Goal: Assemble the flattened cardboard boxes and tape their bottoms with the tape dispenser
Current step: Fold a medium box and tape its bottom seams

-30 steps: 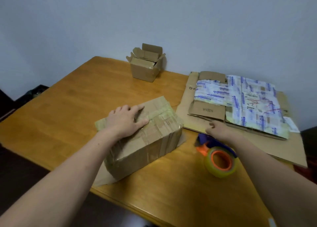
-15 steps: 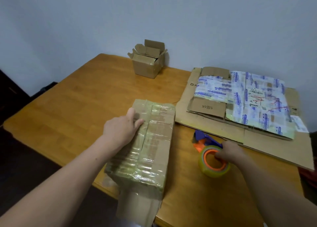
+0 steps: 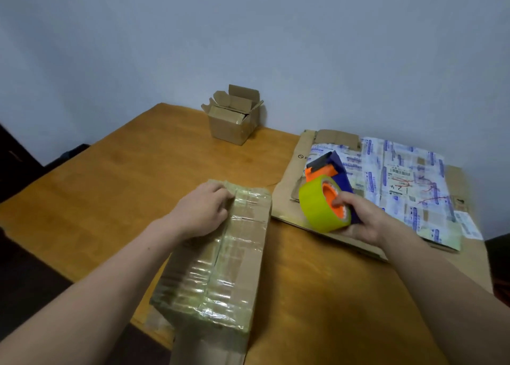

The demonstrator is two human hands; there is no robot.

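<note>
Tape dispenser (image 3: 317, 204) lifted — right hand (image 3: 361, 219) gripping, left hand (image 3: 201, 212) holding box (image 3: 234, 262)

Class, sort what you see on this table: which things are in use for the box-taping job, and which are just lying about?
In use: tape dispenser, gripped by right hand; tape-covered box, held by left hand; flattened cardboard, waiting.
Lying about: small open box, untouched at the far edge of the table.
</note>
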